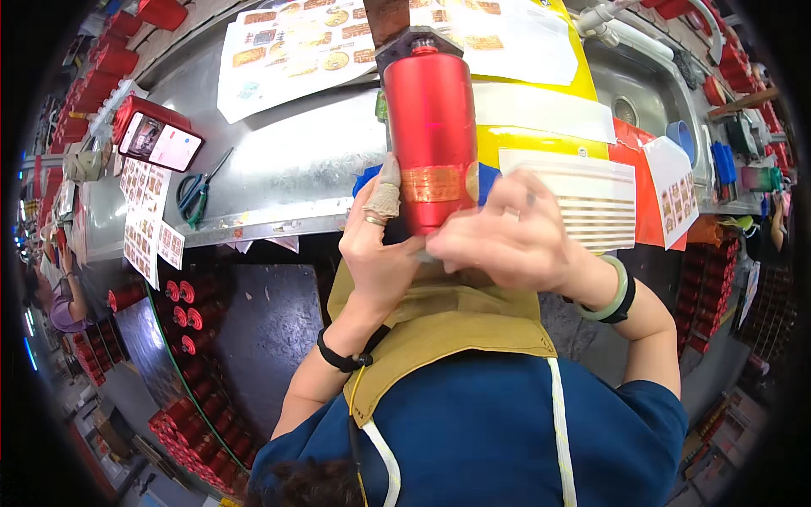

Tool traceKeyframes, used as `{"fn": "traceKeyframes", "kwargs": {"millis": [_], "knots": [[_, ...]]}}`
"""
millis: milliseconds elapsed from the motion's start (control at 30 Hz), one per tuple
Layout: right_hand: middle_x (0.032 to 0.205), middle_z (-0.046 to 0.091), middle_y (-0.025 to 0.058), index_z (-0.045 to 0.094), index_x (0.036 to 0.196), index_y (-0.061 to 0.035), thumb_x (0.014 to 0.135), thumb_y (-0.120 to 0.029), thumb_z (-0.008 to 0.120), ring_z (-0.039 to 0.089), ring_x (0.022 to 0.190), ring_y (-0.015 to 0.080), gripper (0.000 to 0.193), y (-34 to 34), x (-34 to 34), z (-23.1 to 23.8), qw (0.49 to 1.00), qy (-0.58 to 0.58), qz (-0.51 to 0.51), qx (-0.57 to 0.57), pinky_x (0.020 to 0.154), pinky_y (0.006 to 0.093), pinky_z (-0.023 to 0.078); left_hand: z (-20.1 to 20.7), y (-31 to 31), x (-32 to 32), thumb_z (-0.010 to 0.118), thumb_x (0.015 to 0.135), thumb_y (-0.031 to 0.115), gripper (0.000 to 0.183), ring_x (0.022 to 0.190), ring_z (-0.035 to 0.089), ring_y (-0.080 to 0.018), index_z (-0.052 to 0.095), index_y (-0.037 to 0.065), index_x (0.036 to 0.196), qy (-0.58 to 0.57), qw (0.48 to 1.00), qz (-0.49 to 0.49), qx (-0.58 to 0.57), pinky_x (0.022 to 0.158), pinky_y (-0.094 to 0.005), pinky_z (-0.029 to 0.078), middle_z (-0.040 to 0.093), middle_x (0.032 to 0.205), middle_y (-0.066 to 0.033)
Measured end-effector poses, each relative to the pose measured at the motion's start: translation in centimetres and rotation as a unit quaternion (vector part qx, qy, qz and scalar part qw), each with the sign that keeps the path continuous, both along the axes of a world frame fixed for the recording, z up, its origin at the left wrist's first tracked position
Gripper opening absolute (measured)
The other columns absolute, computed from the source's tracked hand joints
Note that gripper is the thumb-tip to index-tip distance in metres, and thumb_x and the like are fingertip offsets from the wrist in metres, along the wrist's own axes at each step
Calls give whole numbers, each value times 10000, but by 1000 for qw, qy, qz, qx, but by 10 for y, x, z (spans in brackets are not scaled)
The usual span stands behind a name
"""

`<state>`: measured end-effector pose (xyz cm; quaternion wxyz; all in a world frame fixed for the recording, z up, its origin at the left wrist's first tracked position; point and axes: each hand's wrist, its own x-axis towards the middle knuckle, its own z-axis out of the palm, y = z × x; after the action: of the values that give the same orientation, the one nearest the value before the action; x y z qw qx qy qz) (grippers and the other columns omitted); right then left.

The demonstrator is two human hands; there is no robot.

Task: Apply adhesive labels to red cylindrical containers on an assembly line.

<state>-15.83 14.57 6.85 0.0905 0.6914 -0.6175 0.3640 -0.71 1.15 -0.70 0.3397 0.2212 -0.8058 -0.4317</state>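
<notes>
A red metallic bottle [429, 118] lies in front of me, its narrow neck pointing away. Around its near part runs a copper-gold label band [432, 183], and a gold round patch shows at its right side. My left hand [376, 245] grips the bottle's near left side. One of its fingers has a beige cloth wrap [384, 198], and another wears a ring. Close to the bottle's near end is my right hand [507, 237], fingers curled in and somewhat blurred by motion. What its fingertips pinch, if anything, is hidden. Blue material [487, 182] shows beneath the bottle.
Sheets of gold stickers [296, 46] lie on the metal bench beyond the bottle. At left are scissors [196, 194] and a phone [160, 141] propped against a red object. A striped sheet [591, 198] lies right, before a sink [625, 106]. Many red bottles [190, 431] stand below left.
</notes>
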Motion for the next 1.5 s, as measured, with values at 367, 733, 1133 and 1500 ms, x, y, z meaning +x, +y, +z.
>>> {"fn": "traceKeyframes", "kwargs": {"millis": [367, 733, 1133, 1500], "knots": [[865, 709, 19, 712, 996, -109, 757, -57, 718, 634, 723, 221, 244, -31, -7, 3, 997, -29, -76, 5, 727, 357, 447, 20, 12, 0, 908, 650, 28, 758, 1113, 643, -287, 616, -25, 1348, 48, 998, 25, 41, 955, -368, 544, 664, 1330, -133], [933, 732, 46, 731, 974, -89, 821, -79, 733, 630, 776, 232, 153, -39, -37, 2, 985, 1, -169, -41, 803, 343, 443, 19, -2, 6, 894, 722, 68, 928, 1115, 658, -306, 386, -49, 1490, -4, 995, -46, -83, 989, -396, 517, 622, 1343, -188], [960, 741, 20, 752, 984, -152, 774, -51, 770, 648, 852, 190, 234, -25, -39, -25, 988, 24, -124, -90, 774, 318, 459, 8, -13, 6, 895, 698, 146, 863, 1259, 521, -406, 497, -45, 1439, -46, 990, -53, -121, 1096, -467, 404, 587, 1358, -202], [924, 714, 68, 716, 1023, -39, 838, 15, 771, 671, 760, 172, 201, -2, -22, 6, 952, -120, -198, -202, 673, 300, 521, 23, -10, 1, 897, 692, 111, 668, 1298, 512, -415, 656, 51, 1312, -4, 975, -61, -216, 1083, -503, 430, 584, 1380, -191]]}}
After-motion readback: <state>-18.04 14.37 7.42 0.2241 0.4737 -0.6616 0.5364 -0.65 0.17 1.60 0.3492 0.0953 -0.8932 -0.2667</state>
